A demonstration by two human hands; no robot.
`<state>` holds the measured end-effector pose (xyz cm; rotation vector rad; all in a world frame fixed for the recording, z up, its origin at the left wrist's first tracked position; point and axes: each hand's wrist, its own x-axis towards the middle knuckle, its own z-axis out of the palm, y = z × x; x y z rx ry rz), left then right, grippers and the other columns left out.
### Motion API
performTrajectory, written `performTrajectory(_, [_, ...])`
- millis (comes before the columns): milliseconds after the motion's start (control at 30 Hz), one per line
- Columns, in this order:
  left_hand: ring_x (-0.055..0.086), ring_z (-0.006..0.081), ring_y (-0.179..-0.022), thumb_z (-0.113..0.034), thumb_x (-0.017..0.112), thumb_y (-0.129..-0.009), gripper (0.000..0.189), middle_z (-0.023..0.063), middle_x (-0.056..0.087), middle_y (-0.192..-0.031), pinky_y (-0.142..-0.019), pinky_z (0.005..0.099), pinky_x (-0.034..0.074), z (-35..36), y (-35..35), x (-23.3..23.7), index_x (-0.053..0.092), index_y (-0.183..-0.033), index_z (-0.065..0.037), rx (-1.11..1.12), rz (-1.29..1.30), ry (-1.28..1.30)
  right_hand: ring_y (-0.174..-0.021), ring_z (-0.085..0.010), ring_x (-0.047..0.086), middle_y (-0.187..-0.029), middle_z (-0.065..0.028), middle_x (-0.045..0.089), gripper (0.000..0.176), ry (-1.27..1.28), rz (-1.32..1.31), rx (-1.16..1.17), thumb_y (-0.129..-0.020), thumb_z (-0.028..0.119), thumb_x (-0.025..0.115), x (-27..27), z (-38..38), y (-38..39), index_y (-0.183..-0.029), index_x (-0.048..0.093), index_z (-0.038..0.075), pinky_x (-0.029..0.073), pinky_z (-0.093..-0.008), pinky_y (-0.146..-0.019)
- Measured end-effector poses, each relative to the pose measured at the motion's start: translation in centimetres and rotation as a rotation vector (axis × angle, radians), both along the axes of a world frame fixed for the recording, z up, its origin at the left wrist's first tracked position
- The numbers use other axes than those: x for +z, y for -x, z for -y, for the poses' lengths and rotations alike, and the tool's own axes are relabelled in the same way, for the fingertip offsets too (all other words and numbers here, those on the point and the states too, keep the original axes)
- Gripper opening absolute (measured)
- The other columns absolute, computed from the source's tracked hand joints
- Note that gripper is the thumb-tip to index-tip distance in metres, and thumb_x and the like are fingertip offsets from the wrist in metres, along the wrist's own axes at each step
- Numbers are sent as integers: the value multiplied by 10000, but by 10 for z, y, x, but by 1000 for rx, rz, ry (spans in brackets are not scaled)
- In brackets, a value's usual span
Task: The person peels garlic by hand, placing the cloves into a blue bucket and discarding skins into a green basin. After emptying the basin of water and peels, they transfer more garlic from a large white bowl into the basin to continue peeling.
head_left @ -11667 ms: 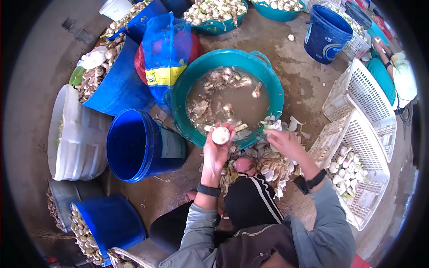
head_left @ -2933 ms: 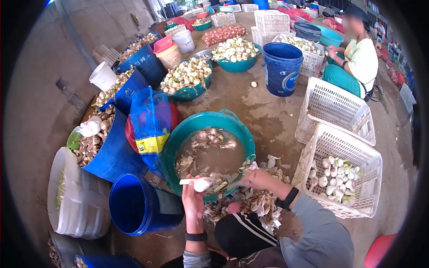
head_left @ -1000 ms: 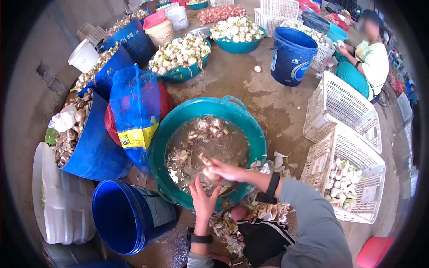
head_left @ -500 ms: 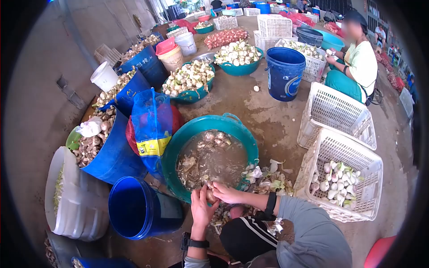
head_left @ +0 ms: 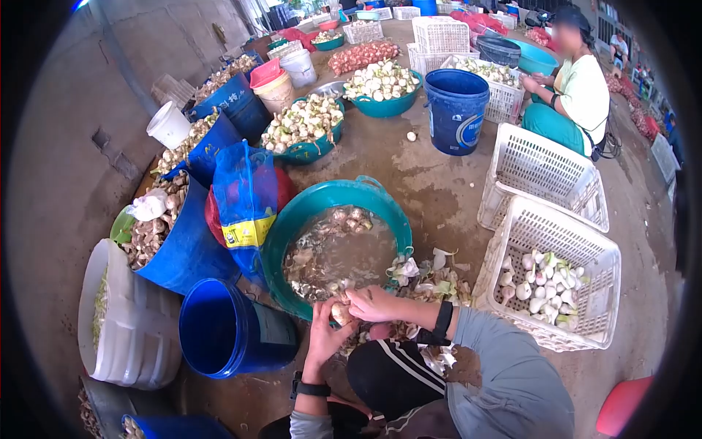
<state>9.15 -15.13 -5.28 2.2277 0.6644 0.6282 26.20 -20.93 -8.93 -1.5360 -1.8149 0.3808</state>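
head view: a pale, round garlic bulb sits at the near rim of the round green plastic basin, pinched between the left hand's thumb and fingers. the right hand's fingers curl against it, their exact grip unclear. wet skin likely slips, so steady left pressure and short, close right-hand pulls suit it.

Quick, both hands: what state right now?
Left hand: closed around a garlic bulb.
Right hand: fingers curled beside that bulb; exact grip can't be told.
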Motion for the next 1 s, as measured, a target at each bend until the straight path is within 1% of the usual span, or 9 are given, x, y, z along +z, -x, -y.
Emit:
performTrajectory(133, [480,254,-1032,-150,735,-668,572,117,477,-1088,-894,357,395,-3,7,-8,499,-1179,-48,25,92,273,-669,-319,612,-756,-155,596,179,-15,-188,-36,-837,159,531,-11,-5,4,-957,510,28,479,-432,-597])
performTrajectory(200, [420,187,-1160,-147,680,-729,678,85,441,-1227,-972,330,366,-6,11,-23,356,-1314,-29,-32,312,735,-606,-101,515,-800,11,556,218,-18,-692,32,-924,140,415,-34,-17,13,-1090,522,45,426,-276,-527])
performTrajectory(233, [380,198,-1224,-184,652,-772,703,94,418,-1292,-1016,347,323,-5,11,-16,296,-1357,-26,-28,373,975,-554,-64,456,-730,16,511,210,367,-1177,47,-924,139,395,-25,-13,8,-1074,518,58,362,-215,-498])
performTrajectory(333, [399,217,-1211,-181,562,-859,655,123,381,-1333,-1017,337,315,-5,-2,-14,220,-1395,-25,-6,671,1083,-512,-55,400,-683,30,462,239,313,-1651,327,-965,245,344,-23,-16,9,-1030,512,87,318,-209,-470])
performTrajectory(467, [387,226,-1224,-226,523,-893,620,126,373,-1338,-1014,340,320,-5,-9,-18,216,-1401,-47,20,591,754,-466,-44,357,-629,37,461,250,479,-1733,177,-954,292,425,8,-19,-2,-1037,528,79,295,-217,-425])
performTrajectory(533, [412,228,-1209,-273,487,-916,589,127,403,-1314,-984,338,361,-3,-14,-13,219,-1403,-78,63,456,539,-467,-28,354,-620,53,458,183,528,-1236,140,-927,212,504,9,-24,-1,-1031,553,70,295,-216,-422])
performTrajectory(800, [547,182,-967,-363,485,-906,614,130,526,-1130,-860,315,453,-28,-10,-17,246,-1366,-35,-211,670,1615,-675,-77,612,-755,-88,656,197,-89,-687,-48,-900,139,514,-14,-32,3,-923,621,-25,462,-247,-542])
performTrajectory(900, [517,160,-971,-144,623,-829,461,98,527,-1067,-857,290,430,-9,-26,-3,410,-1220,-24,297,373,196,-582,-54,548,-678,-43,607,197,149,-988,-52,-913,156,506,-14,-31,1,-909,630,3,412,-217,-476])
performTrajectory(1000, [513,146,-966,-175,610,-836,414,79,531,-1038,-870,289,420,-11,-16,-8,427,-1177,-28,233,530,689,-496,-26,431,-652,19,532,190,328,-1329,100,-921,184,512,-3,-24,-2,-968,600,22,324,-199,-410])
